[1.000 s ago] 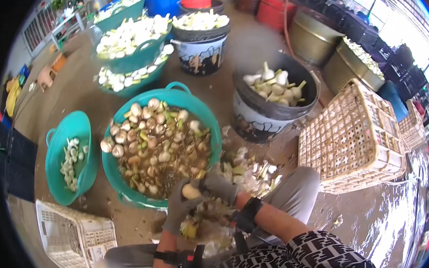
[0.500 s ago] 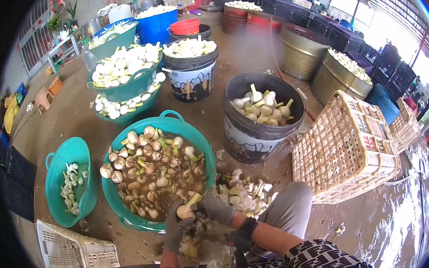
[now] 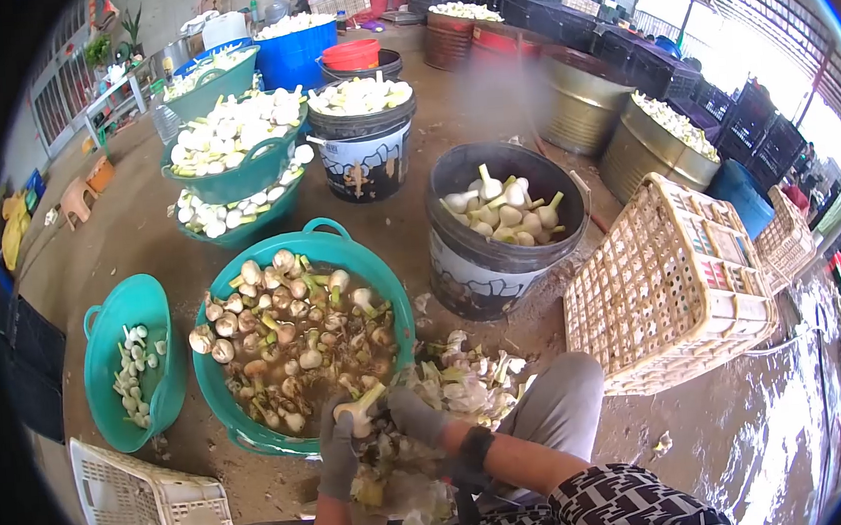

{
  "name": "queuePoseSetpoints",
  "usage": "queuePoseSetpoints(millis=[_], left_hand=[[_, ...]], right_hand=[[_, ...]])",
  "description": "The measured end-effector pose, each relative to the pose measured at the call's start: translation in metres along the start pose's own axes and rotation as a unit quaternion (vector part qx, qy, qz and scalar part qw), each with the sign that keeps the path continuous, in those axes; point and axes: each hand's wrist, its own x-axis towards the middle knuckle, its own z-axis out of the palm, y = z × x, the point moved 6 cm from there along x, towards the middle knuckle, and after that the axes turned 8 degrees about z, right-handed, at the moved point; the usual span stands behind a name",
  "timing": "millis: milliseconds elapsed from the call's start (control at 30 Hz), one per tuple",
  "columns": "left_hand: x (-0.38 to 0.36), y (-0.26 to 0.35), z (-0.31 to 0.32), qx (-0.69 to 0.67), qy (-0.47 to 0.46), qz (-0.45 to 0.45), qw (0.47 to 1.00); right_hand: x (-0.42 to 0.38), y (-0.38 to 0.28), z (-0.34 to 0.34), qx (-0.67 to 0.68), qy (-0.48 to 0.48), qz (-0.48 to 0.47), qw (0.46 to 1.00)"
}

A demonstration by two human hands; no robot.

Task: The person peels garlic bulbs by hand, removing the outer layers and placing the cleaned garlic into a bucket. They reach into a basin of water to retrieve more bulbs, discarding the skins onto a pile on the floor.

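Near the lower centre of the head view, the gloved left hand [image 3: 337,451] and gloved right hand [image 3: 414,414] are both closed around one garlic bulb [image 3: 357,409], its pale green stalk pointing up and to the right. The bulb sits just over the near rim of the large teal basin [image 3: 395,284], which holds muddy unpeeled bulbs in brown water. Beneath and beside the hands lies a pile of peelings [image 3: 468,381] on the concrete floor. A smaller teal basin [image 3: 112,313] with a few cloves stands left; a black bucket [image 3: 484,268] of cleaned bulbs stands right of the large basin, with a tilted tan crate [image 3: 676,288] beyond it.
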Motion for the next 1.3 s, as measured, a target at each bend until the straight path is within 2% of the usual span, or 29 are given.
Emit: queuePoseSetpoints(millis=[67,133,233,300,333,367,400,467,500,533,567,600,667,733,767,800,867,900,933,967,1033,1067,1100,1133,1167,1200,1233,1300], left_hand=[[0.003,-0.023,-0.009,-0.074,-0.007,-0.042,0.996],[0.002,-0.035,-0.007,-0.155,-0.020,-0.083,0.984],[0.002,-0.027,0.012,-0.276,-0.030,-0.159,0.947],[-0.001,-0.026,0.012,-0.343,-0.007,-0.227,0.911],[-0.002,-0.031,0.007,-0.333,0.031,-0.237,0.912],[0.000,-0.039,0.000,-0.322,0.072,-0.244,0.912],[0.002,-0.043,-0.007,-0.309,0.112,-0.250,0.911],[0.009,-0.028,0.001,-0.251,0.050,-0.138,0.957],[0.012,-0.020,0.007,-0.218,0.017,-0.083,0.972],[0.003,-0.010,0.010,-0.129,0.005,-0.084,0.988],[0.002,-0.008,0.006,-0.003,0.041,-0.036,0.998],[0.003,-0.005,0.002,0.125,0.076,0.010,0.989],[0.003,-0.011,-0.008,0.090,0.140,0.017,0.986],[0.009,-0.033,-0.025,0.086,0.132,0.087,0.984],[0.006,-0.036,-0.026,0.048,0.126,0.038,0.990],[0.004,-0.034,-0.026,0.007,0.118,-0.007,0.993],[0.000,-0.018,-0.016,-0.066,0.037,-0.097,0.992],[0.007,-0.033,-0.025,-0.131,0.016,-0.134,0.982],[0.007,-0.030,-0.021,-0.157,0.038,-0.141,0.977],[0.007,-0.027,-0.019,-0.182,0.061,-0.148,0.970],[-0.001,-0.019,-0.026,-0.076,0.008,-0.166,0.983],[0.001,-0.017,-0.030,-0.022,-0.023,-0.173,0.984],[0.012,-0.026,-0.054,0.189,0.082,-0.088,0.975],[0.012,-0.014,-0.055,0.270,0.102,-0.005,0.957],[0.010,-0.002,-0.053,0.349,0.119,0.078,0.926],[0.006,0.010,-0.049,0.422,0.134,0.160,0.882],[0.004,0.010,-0.039,0.384,0.149,0.093,0.907],[0.003,0.010,-0.024,0.460,0.154,0.078,0.871]], right_hand=[[-0.002,-0.003,-0.003,0.045,0.012,0.062,0.997],[-0.014,-0.007,-0.004,0.231,0.041,0.197,0.952],[-0.030,-0.044,-0.012,0.024,0.106,0.161,0.981],[-0.032,-0.055,-0.015,-0.035,0.109,0.037,0.993],[-0.036,-0.056,-0.014,-0.062,0.106,-0.023,0.992],[-0.033,-0.053,-0.014,-0.079,0.093,-0.038,0.992],[-0.030,-0.045,-0.013,-0.031,0.100,-0.008,0.994],[-0.025,-0.041,-0.013,0.061,0.116,0.054,0.990],[-0.023,-0.042,-0.013,0.056,0.118,0.065,0.989],[-0.023,-0.046,-0.012,0.051,0.118,0.080,0.989],[-0.025,-0.048,-0.011,0.045,0.114,0.095,0.988],[-0.027,-0.056,-0.010,0.056,0.106,0.061,0.991],[-0.032,-0.063,-0.008,-0.081,0.091,0.017,0.992],[-0.034,-0.069,-0.006,-0.130,0.078,0.053,0.987],[-0.036,-0.067,-0.009,-0.033,0.084,0.114,0.989],[-0.034,-0.059,-0.007,0.011,0.062,0.083,0.995],[-0.030,-0.043,-0.005,0.104,0.010,0.027,0.994],[-0.035,-0.059,-0.003,-0.091,-0.008,-0.147,0.985],[-0.046,-0.073,-0.003,-0.253,0.035,-0.326,0.910],[-0.037,-0.055,-0.004,-0.178,0.017,-0.258,0.950],[-0.033,-0.037,-0.005,-0.178,0.022,-0.247,0.952],[-0.041,-0.057,-0.007,-0.252,0.046,-0.309,0.916],[-0.050,-0.072,-0.006,-0.323,0.070,-0.365,0.870],[-0.040,-0.064,-0.016,-0.147,0.060,-0.225,0.961],[-0.032,-0.050,-0.017,0.039,0.048,-0.072,0.995],[-0.030,-0.033,-0.009,0.222,0.034,0.086,0.971],[-0.031,-0.038,-0.004,0.164,0.060,0.079,0.982],[-0.033,-0.047,0.003,0.044,0.111,0.062,0.991]])
